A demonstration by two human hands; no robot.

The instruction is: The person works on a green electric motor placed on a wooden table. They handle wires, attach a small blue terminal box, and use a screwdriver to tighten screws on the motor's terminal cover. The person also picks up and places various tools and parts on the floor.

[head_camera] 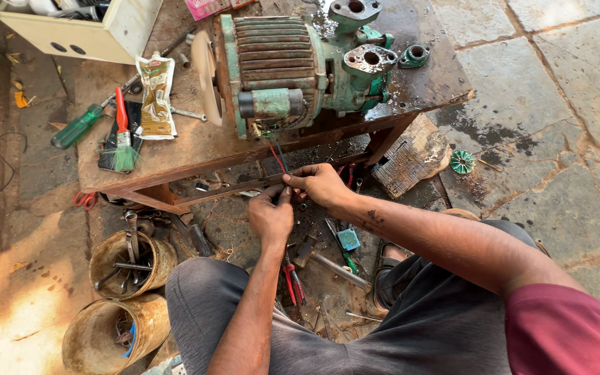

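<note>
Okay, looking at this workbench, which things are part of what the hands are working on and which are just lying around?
In hand:
left hand
right hand
thin red and black wires
green ribbed metal motor pump

Lying about:
green-handled screwdriver
red-handled green brush
two rusty round tins
red-handled pliers

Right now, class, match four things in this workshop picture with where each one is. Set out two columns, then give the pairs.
Things:
1. green motor pump
2. green-handled screwdriver
3. rusty tins
4. red and dark wires

Places:
A. pinched by the left hand and right hand
B. on the floor, left of the knee
C. at the table's left end
D. on the table's right half

Pairs: 1-D, 2-C, 3-B, 4-A
</note>
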